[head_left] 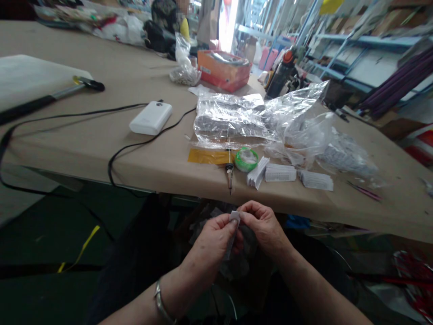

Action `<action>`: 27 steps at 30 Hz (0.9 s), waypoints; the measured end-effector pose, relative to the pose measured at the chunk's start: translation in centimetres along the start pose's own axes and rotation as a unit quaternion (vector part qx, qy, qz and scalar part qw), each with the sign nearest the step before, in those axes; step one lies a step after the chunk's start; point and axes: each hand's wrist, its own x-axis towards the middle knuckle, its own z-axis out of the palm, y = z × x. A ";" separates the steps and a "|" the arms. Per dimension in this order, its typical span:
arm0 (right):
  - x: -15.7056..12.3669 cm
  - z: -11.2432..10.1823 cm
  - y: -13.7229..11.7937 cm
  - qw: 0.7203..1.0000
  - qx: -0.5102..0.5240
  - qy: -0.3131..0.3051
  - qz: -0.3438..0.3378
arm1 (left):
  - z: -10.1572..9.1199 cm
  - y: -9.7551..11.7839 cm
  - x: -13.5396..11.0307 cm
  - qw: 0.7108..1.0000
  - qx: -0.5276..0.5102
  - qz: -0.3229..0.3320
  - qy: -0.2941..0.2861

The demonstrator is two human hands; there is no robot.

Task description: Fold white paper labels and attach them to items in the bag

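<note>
Just in front of the table edge, my left hand [218, 232] pinches a narrow white paper strip [234, 216] between thumb and fingers. My right hand [262, 221] is closed at the strip's upper end, thumb and forefinger pressed together on it. Whether print is on the strip I cannot tell. Beyond my hands, a soldering-iron-like pen tool [229, 174] lies with its metal tip toward me. Beside it stand a round green-rimmed tub [246, 159] and several stacks of white paper slips [280, 173].
A white power bank [151, 118] with a black cable [135, 145] lies left. Clear plastic bags [237, 118] cover the middle, with an orange box [223, 70] behind. Pink tweezers [364, 191] rest at right; a dark bottle [280, 74] stands farther back. A person is at the far side.
</note>
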 end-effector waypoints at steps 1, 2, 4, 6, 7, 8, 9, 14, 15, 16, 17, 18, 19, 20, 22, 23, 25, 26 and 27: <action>0.1 0.1 -0.1 1.000 -0.002 0.001 -0.001 | -0.1 0.0 0.1 1.000 0.003 0.006 0.001; 0.3 0.2 -0.2 1.000 -0.003 0.000 -0.004 | -0.2 0.1 0.1 1.000 0.010 0.013 0.005; 0.6 0.5 -0.5 1.000 -0.004 -0.003 -0.022 | -0.4 0.3 0.4 0.998 0.033 0.042 0.018; 1.0 0.7 -0.7 0.999 -0.013 -0.003 -0.044 | -0.8 0.6 0.6 0.994 0.067 0.081 0.036; 1.2 0.7 -0.8 0.998 -0.024 -0.001 -0.056 | -1.0 0.8 0.7 0.990 0.089 0.100 0.047; 1.4 0.8 -0.9 0.997 -0.039 0.002 -0.066 | -1.2 1.0 0.8 0.985 0.111 0.117 0.060; 1.5 0.9 -1.0 0.995 -0.057 0.007 -0.077 | -1.3 1.3 0.9 0.979 0.134 0.131 0.075; 2.1 1.1 -1.3 0.982 -0.146 0.029 -0.114 | -1.8 2.4 1.3 0.942 0.226 0.202 0.142; 2.2 1.2 -1.3 0.979 -0.161 0.036 -0.122 | -1.9 2.5 1.4 0.937 0.237 0.211 0.147; 2.3 1.2 -1.4 0.975 -0.173 0.043 -0.130 | -1.9 2.6 1.5 0.933 0.246 0.219 0.148; 2.4 1.2 -1.5 0.972 -0.182 0.049 -0.137 | -1.9 2.7 1.7 0.929 0.253 0.225 0.148; 2.4 1.3 -1.5 0.971 -0.188 0.053 -0.141 | -2.0 2.7 1.7 0.926 0.260 0.230 0.147; 2.5 1.3 -1.5 0.969 -0.192 0.055 -0.146 | -2.0 2.8 1.8 0.923 0.267 0.234 0.146; 2.5 1.3 -1.5 0.968 -0.195 0.057 -0.150 | -2.0 2.8 1.9 0.920 0.274 0.238 0.146; 2.6 1.2 -1.5 0.964 -0.203 0.058 -0.164 | -1.9 2.9 1.9 0.914 0.287 0.244 0.149; 2.6 1.2 -1.4 0.961 -0.208 0.058 -0.172 | -1.9 2.9 1.9 0.913 0.292 0.244 0.150; 2.7 1.2 -1.4 0.957 -0.214 0.057 -0.188 | -1.9 2.9 2.0 0.912 0.294 0.244 0.151; 2.7 1.2 -1.4 0.955 -0.216 0.057 -0.194 | -2.0 2.9 2.0 0.912 0.292 0.245 0.151; 2.7 1.2 -1.4 0.954 -0.217 0.057 -0.199 | -2.0 2.9 2.0 0.913 0.289 0.246 0.151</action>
